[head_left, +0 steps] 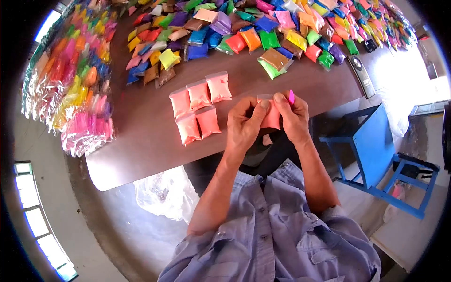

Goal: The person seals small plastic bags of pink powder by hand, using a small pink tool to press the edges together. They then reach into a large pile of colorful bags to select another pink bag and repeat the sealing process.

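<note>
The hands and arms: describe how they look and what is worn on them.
Both the left hand and the right hand are bare, with no gloves, rings or watch in sight. The forearms are uncovered. The sleeves of a light blue button-up shirt are rolled up near the elbows. One nail on the right hand is painted bright pink.

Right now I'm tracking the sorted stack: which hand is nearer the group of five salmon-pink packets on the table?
Left. The left hand is just beside the five salmon-pink packets; the right hand is farther off.

Salmon-pink plastic powder packets [199, 110], dark brown wooden desk [141, 141], multicoloured heap of small powder packets [263, 33], bright blue wooden stool [376, 150], pale blue buttoned shirt [277, 235]
</note>
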`<action>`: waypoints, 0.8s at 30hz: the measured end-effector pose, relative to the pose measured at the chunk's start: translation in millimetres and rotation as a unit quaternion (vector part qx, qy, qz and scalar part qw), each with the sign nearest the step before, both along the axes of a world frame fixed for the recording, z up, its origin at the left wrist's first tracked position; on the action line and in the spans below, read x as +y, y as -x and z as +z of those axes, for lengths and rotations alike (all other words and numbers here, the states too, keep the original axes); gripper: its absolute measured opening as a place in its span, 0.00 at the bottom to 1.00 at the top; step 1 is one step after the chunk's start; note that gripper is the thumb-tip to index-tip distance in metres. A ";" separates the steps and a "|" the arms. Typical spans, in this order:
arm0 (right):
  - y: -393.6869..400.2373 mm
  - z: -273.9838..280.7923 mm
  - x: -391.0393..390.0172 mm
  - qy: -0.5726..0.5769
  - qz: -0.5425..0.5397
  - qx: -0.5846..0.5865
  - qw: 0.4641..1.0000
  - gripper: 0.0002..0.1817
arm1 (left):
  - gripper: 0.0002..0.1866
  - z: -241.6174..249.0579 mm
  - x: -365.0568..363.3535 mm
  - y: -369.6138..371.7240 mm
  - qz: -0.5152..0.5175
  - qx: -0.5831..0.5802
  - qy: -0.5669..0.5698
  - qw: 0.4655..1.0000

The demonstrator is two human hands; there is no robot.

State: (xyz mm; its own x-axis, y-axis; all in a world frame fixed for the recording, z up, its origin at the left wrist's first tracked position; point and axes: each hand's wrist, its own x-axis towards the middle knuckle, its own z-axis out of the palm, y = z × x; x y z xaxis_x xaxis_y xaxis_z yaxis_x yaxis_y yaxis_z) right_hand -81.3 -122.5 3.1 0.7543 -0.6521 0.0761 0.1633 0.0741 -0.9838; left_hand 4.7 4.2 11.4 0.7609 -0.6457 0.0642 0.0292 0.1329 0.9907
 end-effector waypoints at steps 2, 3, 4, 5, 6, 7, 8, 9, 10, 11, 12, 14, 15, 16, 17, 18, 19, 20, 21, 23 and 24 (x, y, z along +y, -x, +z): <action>-2.0 0.5 -0.6 0.055 -0.011 0.036 0.998 0.12 | 0.12 1.2 -1.4 3.8 0.028 -0.011 0.000 1.000; -3.9 0.9 -1.5 0.104 -0.028 0.070 0.992 0.12 | 0.12 2.6 -2.0 5.7 0.051 -0.023 -0.007 0.998; -4.5 1.4 -2.9 0.106 -0.025 0.069 0.992 0.12 | 0.12 3.9 -0.9 8.2 0.054 -0.023 -0.005 0.998; -3.9 1.4 -5.0 0.152 -0.032 0.097 0.983 0.12 | 0.11 5.2 0.9 11.6 0.087 -0.064 -0.012 0.994; -3.4 1.9 -6.3 0.197 -0.039 0.125 0.971 0.12 | 0.11 6.0 2.5 15.0 0.120 -0.105 -0.020 0.987; -3.5 3.4 -7.5 0.199 -0.037 0.125 0.971 0.12 | 0.11 3.8 2.7 18.0 0.123 -0.104 -0.019 0.987; -3.3 6.1 -8.9 0.252 -0.042 0.136 0.957 0.12 | 0.10 -0.4 2.2 21.2 0.145 -0.134 -0.031 0.980; -2.9 8.7 -8.9 0.302 -0.047 0.146 0.941 0.12 | 0.10 -1.2 3.0 23.7 0.166 -0.164 -0.045 0.971; -2.7 11.1 -8.8 0.303 -0.046 0.148 0.940 0.12 | 0.10 -1.6 5.1 24.9 0.167 -0.162 -0.044 0.972; -3.0 13.8 -9.4 0.295 -0.040 0.156 0.942 0.12 | 0.10 -1.2 7.0 25.0 0.147 -0.183 -0.059 0.970; -3.5 15.6 -10.3 0.287 -0.035 0.164 0.943 0.12 | 0.10 -0.5 7.5 24.8 0.126 -0.205 -0.075 0.968; -5.3 17.1 -12.3 0.302 -0.049 0.177 0.935 0.12 | 0.10 -5.9 5.2 24.9 0.134 -0.241 -0.065 0.959; -6.4 17.5 -13.0 0.316 -0.064 0.189 0.927 0.13 | 0.10 -8.0 4.0 24.5 0.140 -0.279 -0.056 0.948; -5.4 14.0 -15.3 0.317 -0.064 0.189 0.927 0.13 | 0.10 -9.7 3.7 24.7 0.141 -0.279 -0.056 0.948; -3.0 6.9 -20.0 0.329 -0.114 0.169 0.922 0.13 | 0.10 -11.5 3.6 25.0 0.141 -0.266 -0.044 0.953; -1.1 2.6 -23.7 0.339 -0.163 0.149 0.914 0.14 | 0.10 -12.6 3.8 25.2 0.141 -0.252 -0.032 0.957; 6.2 17.8 -20.7 0.300 -0.144 0.164 0.929 0.16 | 0.10 -10.2 5.3 24.8 0.141 -0.251 -0.033 0.957; 11.5 27.1 -15.7 0.299 -0.144 0.166 0.929 0.16 | 0.10 -7.1 7.8 24.5 0.140 -0.255 -0.030 0.956; 15.9 34.6 -11.0 0.121 -0.124 0.101 0.980 0.17 | 0.10 -2.6 8.2 24.9 0.138 -0.259 -0.027 0.956; 27.9 43.7 -4.5 -0.035 -0.086 0.036 0.995 0.23 | 0.10 4.8 10.7 34.1 0.119 -0.262 -0.027 0.957; 31.1 46.7 1.4 -0.036 -0.087 0.037 0.995 0.23 | 0.11 9.4 13.7 39.6 0.102 -0.267 -0.028 0.958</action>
State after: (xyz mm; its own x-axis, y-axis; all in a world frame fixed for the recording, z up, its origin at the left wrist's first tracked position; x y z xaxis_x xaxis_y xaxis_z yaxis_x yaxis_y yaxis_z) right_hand -112.4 -121.2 49.8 0.6314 -0.7750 -0.0270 0.1065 0.1212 -0.9869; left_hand -34.9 17.9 20.8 0.7402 -0.5006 0.4488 -0.5045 0.0276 0.8630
